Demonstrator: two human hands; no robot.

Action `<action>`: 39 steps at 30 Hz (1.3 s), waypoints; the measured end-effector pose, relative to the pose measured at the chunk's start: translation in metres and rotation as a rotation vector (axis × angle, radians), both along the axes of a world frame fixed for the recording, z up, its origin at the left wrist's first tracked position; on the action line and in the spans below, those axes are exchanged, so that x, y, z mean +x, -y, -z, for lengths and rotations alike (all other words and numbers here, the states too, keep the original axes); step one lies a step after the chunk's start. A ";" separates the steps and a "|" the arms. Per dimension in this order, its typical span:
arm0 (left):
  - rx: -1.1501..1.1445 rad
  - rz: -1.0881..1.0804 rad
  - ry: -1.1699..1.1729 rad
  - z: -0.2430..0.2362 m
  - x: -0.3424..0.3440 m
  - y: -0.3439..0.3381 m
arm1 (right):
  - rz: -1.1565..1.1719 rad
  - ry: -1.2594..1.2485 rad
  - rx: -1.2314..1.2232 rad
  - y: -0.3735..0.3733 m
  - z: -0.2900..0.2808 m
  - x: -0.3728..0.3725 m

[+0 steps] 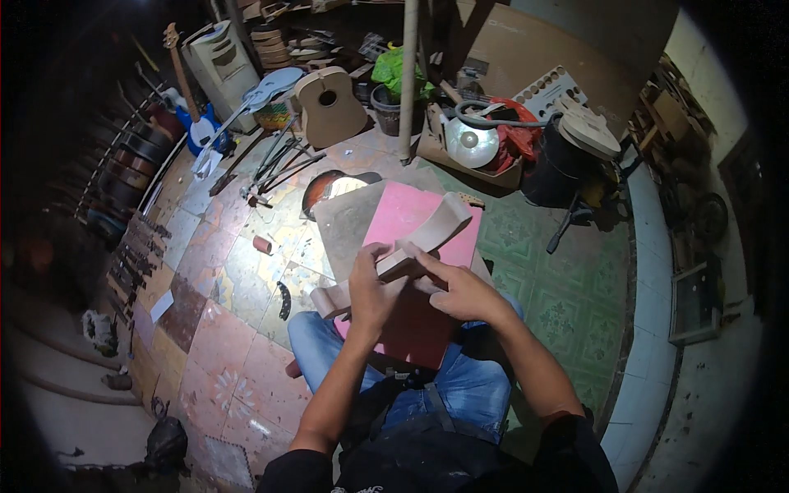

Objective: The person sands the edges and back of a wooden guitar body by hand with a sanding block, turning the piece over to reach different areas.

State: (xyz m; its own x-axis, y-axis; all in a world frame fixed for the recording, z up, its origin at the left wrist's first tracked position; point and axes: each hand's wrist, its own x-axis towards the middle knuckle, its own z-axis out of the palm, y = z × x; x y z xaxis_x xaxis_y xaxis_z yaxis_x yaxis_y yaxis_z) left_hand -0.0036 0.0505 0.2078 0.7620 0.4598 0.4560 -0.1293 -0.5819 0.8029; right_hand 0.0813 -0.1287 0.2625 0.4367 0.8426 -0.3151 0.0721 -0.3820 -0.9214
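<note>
A pale piece of wood (444, 226) with a wavy, curved edge lies slanted across my lap, like a guitar body seen along its side. Its near left end (327, 301) curls out past my left hand (376, 283), whose fingers are wrapped around the middle. My right hand (467, 289) presses on the same curve, index finger stretched along the edge and the other fingers bent. Whether something small is pinched there I cannot make out. Beneath lies a pink board (403, 205) above my thighs, beside a grey board (349, 218).
A sunburst guitar body (322, 189) rests just beyond the boards. On the tiled floor are a reddish cylinder (262, 245), a dark curved piece (284, 301) and several clamps (275, 160). Farther off stand an unfinished acoustic guitar body (330, 107), a pole (408, 82) and a black bin (549, 172).
</note>
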 end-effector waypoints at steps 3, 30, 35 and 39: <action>0.022 -0.037 0.049 -0.009 -0.030 0.021 | 0.149 0.428 -0.134 0.005 0.012 -0.004; -0.361 -0.143 -0.001 -0.012 -0.019 -0.001 | 0.324 0.917 0.339 -0.042 0.113 -0.066; -0.297 -0.184 0.042 -0.017 -0.019 0.002 | 0.415 -0.528 0.363 -0.051 0.029 -0.096; -0.322 -0.197 0.048 -0.016 -0.019 0.003 | 0.374 0.597 0.440 -0.047 0.075 -0.080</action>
